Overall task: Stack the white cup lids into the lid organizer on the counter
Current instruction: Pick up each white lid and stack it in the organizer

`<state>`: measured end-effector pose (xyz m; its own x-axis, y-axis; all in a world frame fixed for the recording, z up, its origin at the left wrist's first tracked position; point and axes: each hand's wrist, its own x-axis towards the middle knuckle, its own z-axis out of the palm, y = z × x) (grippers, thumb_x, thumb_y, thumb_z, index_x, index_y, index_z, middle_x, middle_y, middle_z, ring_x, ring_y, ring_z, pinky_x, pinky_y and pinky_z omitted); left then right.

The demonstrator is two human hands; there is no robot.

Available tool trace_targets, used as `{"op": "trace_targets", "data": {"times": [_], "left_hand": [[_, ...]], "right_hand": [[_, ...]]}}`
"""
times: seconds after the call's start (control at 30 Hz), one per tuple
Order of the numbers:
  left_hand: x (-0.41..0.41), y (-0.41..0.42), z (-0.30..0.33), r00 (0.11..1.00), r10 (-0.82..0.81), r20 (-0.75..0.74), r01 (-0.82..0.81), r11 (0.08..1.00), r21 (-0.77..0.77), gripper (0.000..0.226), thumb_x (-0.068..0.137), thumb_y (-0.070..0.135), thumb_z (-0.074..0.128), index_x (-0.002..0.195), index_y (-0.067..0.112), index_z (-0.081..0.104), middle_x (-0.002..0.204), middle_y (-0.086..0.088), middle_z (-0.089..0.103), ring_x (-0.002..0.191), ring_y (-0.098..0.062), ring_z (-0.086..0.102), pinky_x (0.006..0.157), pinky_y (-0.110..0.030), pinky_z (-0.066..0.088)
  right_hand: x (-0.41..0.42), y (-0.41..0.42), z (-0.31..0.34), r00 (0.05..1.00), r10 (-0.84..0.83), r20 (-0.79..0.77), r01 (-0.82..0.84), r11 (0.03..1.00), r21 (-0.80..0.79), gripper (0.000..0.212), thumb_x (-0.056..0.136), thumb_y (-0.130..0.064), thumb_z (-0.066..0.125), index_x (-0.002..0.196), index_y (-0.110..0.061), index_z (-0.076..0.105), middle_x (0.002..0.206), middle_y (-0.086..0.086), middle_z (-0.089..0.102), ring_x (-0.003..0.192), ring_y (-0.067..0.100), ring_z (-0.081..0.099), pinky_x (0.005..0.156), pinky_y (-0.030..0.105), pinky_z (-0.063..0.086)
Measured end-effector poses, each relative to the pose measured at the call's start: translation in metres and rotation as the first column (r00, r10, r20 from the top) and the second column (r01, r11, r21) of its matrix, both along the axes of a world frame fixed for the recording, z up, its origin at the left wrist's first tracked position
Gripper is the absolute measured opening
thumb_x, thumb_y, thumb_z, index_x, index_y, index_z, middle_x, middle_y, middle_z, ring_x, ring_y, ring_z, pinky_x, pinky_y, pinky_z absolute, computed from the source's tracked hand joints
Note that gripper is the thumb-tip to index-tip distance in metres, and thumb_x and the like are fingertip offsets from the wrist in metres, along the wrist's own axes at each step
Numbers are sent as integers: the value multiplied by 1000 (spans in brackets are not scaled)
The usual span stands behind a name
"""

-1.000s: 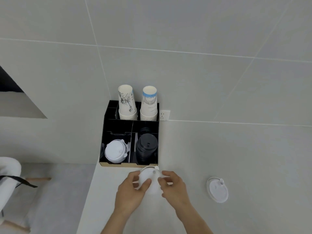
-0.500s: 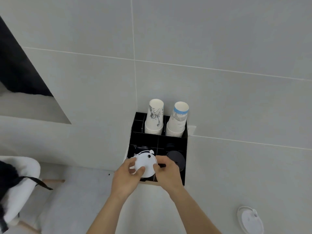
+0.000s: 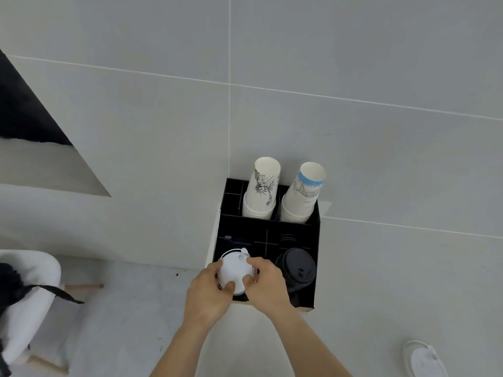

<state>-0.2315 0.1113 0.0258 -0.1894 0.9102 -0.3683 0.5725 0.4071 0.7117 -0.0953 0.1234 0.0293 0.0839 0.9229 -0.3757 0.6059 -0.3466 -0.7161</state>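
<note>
A round white plastic cup lid (image 3: pixel 234 272) is held between both hands over the front left compartment of the black divided lid organizer (image 3: pixel 315 270), which stands at the back of the pale grey bench (image 3: pixel 381 281) against the tiled wall. The left hand (image 3: pixel 208 293) is clenched on the lid's near and left edge, the right hand (image 3: pixel 268 282) on its right edge, so each grip is closed on the same lid. The placing step is judged to be in hand. Next, the lid must be levelled, centred in the compartment, lowered and released; whether other lids lie beneath it cannot be told. A second white lid (image 3: pixel 424 361) is left on the bench, well apart to the right. Smooth domed black plastic lids (image 3: pixel 298 266) fill the neighbouring compartment, and two stacks of printed paper cups (image 3: pixel 285 197) stand inverted behind.
</note>
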Motion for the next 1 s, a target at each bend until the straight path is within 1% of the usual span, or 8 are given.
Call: {"op": "trace_targets", "data": {"times": [0.13, 0.3, 0.43, 0.5, 0.63, 0.7, 0.87, 1.0], "left_hand": [[3, -2, -4, 997, -38, -68, 40, 999, 23, 58, 81, 29, 67, 136, 27, 50, 116, 5, 70, 107, -15, 65, 85, -27, 50], [2, -8, -5, 988, -59, -145, 69, 995, 69, 56, 81, 37, 64, 135, 29, 48, 122, 9, 65, 110, -14, 62, 88, -32, 52], [2, -10, -3, 975, -86, -203, 116, 983, 139, 54, 84, 36, 61, 135, 33, 45, 125, 12, 61, 112, -13, 57, 84, -28, 49], [3, -9, -3, 974, -106, -202, 139, 978, 156, 55, 83, 35, 61, 135, 36, 42, 125, 14, 60, 114, -13, 54, 85, -28, 49], [6, -10, -6, 960, -165, -225, 195, 974, 116, 61, 83, 37, 60, 139, 34, 36, 125, 12, 61, 113, -15, 51, 86, -31, 51], [6, -11, -8, 960, -171, -219, 198, 974, 107, 62, 84, 38, 60, 141, 31, 36, 126, 12, 61, 114, -15, 51, 86, -31, 51], [4, -12, -9, 961, -182, -207, 202, 976, 83, 65, 84, 36, 62, 143, 29, 35, 131, 10, 59, 117, -17, 50, 89, -31, 49], [4, -16, -3, 968, -145, -206, 182, 968, 175, 58, 84, 26, 62, 137, 34, 42, 133, 14, 56, 117, -13, 51, 90, -30, 49]], "right_hand": [[-2, 1, -2, 998, 19, 60, -20, 1000, 17, 49, 90, -18, 59, 138, -22, 54, 130, 1, 62, 117, 20, 60, 97, 34, 52], [-3, -4, -4, 992, 53, 110, -57, 998, 36, 49, 91, -22, 59, 139, -23, 52, 129, 0, 64, 117, 20, 61, 96, 37, 54], [-4, -9, -2, 984, 59, 168, -87, 983, 162, 48, 91, -20, 57, 138, -24, 52, 129, -3, 62, 111, 19, 62, 90, 34, 55], [-5, -12, -1, 980, 83, 178, -119, 972, 201, 53, 92, -18, 54, 143, -28, 46, 131, -6, 61, 112, 17, 60, 90, 34, 54], [-3, -16, 1, 969, 161, 189, -186, 974, 127, 62, 93, -17, 52, 151, -28, 33, 134, -3, 61, 113, 21, 60, 92, 35, 52], [-3, -16, 2, 969, 168, 180, -189, 976, 108, 61, 94, -17, 51, 151, -26, 32, 131, 1, 63, 112, 24, 61, 90, 36, 52], [-2, -15, 4, 978, 153, 142, -167, 982, 90, 58, 95, -17, 51, 150, -25, 35, 135, 2, 61, 120, 27, 58, 97, 39, 50], [5, -21, 7, 993, 56, 100, -75, 976, 204, 52, 91, -14, 51, 140, -33, 48, 112, -4, 69, 96, 18, 64, 78, 30, 53]]}}
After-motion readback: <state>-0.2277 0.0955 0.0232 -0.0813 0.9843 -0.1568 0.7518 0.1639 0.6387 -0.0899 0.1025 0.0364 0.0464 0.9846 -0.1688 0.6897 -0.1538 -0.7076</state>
